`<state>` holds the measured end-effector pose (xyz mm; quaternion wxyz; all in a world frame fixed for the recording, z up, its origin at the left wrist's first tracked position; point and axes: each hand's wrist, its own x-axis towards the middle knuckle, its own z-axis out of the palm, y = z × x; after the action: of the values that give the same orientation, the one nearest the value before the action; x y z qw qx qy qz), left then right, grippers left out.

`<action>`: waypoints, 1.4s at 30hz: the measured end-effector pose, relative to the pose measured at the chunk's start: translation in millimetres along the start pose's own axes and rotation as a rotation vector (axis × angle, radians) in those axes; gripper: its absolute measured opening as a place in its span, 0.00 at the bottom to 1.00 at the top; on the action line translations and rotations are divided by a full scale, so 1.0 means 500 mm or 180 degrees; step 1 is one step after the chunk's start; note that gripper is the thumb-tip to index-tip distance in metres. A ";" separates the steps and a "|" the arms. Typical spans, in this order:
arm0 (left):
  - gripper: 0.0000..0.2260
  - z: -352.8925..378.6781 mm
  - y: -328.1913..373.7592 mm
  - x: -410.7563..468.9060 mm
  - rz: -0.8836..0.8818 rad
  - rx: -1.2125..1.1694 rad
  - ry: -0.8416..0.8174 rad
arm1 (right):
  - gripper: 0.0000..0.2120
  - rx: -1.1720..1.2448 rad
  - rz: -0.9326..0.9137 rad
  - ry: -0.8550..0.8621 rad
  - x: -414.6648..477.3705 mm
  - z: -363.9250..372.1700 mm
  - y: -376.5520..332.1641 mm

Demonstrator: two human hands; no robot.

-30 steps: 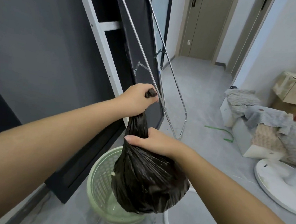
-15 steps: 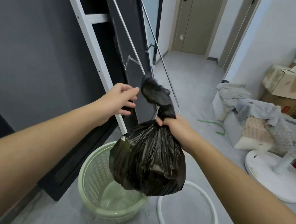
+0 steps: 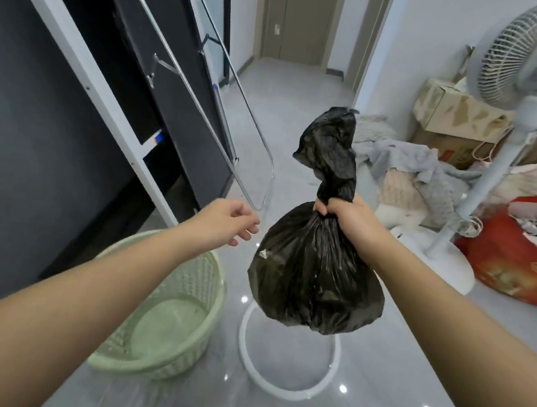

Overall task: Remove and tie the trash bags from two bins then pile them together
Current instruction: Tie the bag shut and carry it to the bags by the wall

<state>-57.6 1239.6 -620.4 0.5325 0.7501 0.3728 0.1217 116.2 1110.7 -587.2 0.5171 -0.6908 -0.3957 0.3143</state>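
A full black trash bag (image 3: 313, 273) hangs in the air, gripped at its twisted neck by my right hand (image 3: 345, 212). The bag's loose top stands up above my fist. My left hand (image 3: 229, 221) hovers to the left of the bag, fingers loosely curled and holding nothing. Below my left forearm a pale green basket bin (image 3: 165, 311) stands on the floor with no bag in it. A white ring (image 3: 285, 388) lies on the floor under the bag, to the right of the green bin.
Grey glossy floor. A dark panel and a metal rack (image 3: 204, 105) lean on the left wall. A white standing fan (image 3: 497, 127), its round base, a red bag (image 3: 516, 270), piled cloth and cardboard boxes (image 3: 456, 113) crowd the right side. A hallway with a door lies ahead.
My left hand let go of the bag's top and drew away to the left. My right hand carried the bag rightward, off the green bin and over the white ring.
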 end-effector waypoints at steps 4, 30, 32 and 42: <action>0.05 0.121 -0.065 0.037 -0.0240 0.0094 -0.0196 | 0.13 -0.0686 0.0290 -0.0128 -0.028 -0.047 0.105; 0.16 0.427 -0.584 0.081 -0.2452 0.1005 -0.0235 | 0.08 -0.2595 0.1522 -0.0549 -0.099 0.003 0.486; 0.17 0.445 -0.609 0.096 -0.2551 0.1028 -0.0239 | 0.09 -0.2620 0.1533 -0.0608 -0.098 0.006 0.496; 0.18 0.485 -0.629 0.102 -0.2693 0.0529 0.0248 | 0.11 -0.2655 0.1339 -0.0317 -0.103 0.007 0.493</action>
<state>-16.7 1151.7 -1009.1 0.4588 0.5663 0.6758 -0.1096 142.5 1030.0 -824.1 0.1007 -0.8890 -0.3639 0.2591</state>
